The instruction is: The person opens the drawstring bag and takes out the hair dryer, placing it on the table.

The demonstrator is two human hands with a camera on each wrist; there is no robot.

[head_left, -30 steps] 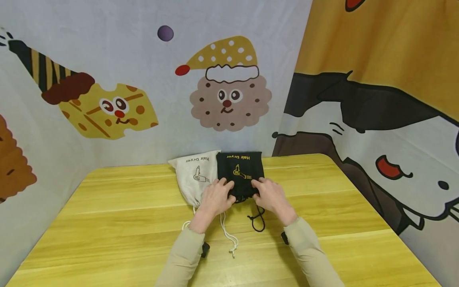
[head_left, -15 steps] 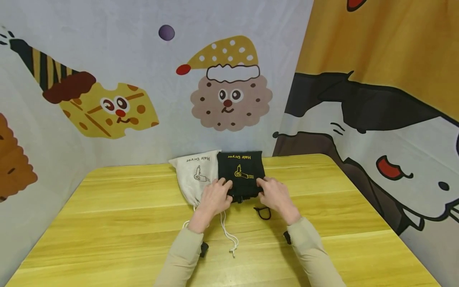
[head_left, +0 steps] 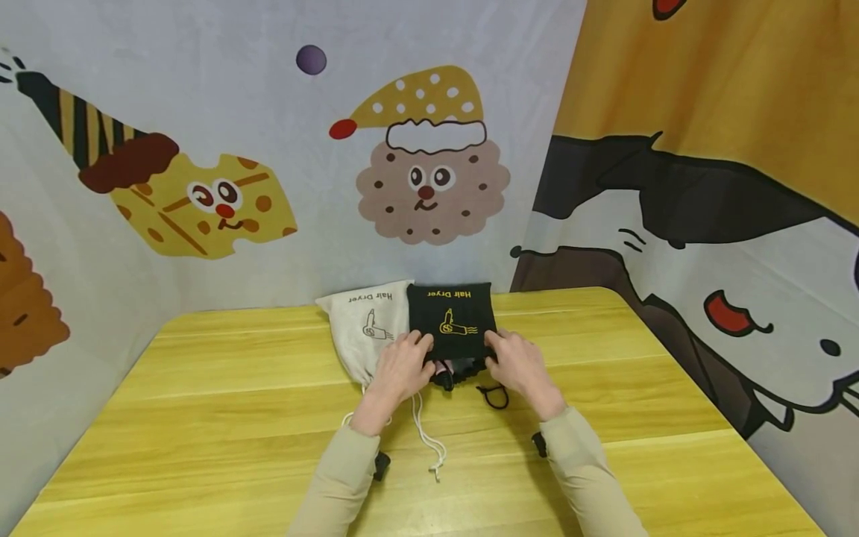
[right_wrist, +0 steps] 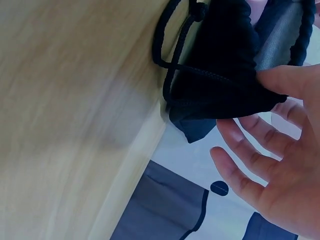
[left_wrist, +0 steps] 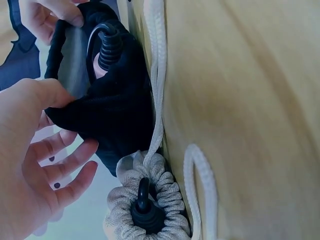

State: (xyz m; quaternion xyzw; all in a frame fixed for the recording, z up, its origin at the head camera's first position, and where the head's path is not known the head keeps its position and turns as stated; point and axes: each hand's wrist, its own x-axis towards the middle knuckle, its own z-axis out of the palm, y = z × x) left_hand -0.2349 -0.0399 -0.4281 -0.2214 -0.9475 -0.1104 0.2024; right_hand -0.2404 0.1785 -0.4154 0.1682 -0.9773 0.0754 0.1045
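A black drawstring bag (head_left: 451, 313) printed "Hair Dryer" lies at the table's far edge, its mouth spread towards me. My left hand (head_left: 405, 367) pinches one side of the mouth, thumb inside the rim. The opposite side is pinched by my right hand (head_left: 518, 363), its other fingers extended under the cloth. Within the mouth, a pink part and a black ribbed cord end (left_wrist: 110, 50) show in the left wrist view; the rest is hidden by cloth. Left of it, touching, lies a cream drawstring bag (head_left: 362, 324), gathered round a black cord end (left_wrist: 147, 215).
White drawstrings (head_left: 429, 440) trail from the cream bag over the wooden table (head_left: 201, 418). A black drawstring loop (head_left: 495, 397) lies near my right hand. Behind the table hangs a cartoon-printed cloth (head_left: 429, 45).
The black bag's mouth has gone from gathered to spread open, exposing the cord end and pink part. My right hand has moved slightly right, and the black drawstring loop has drawn in.
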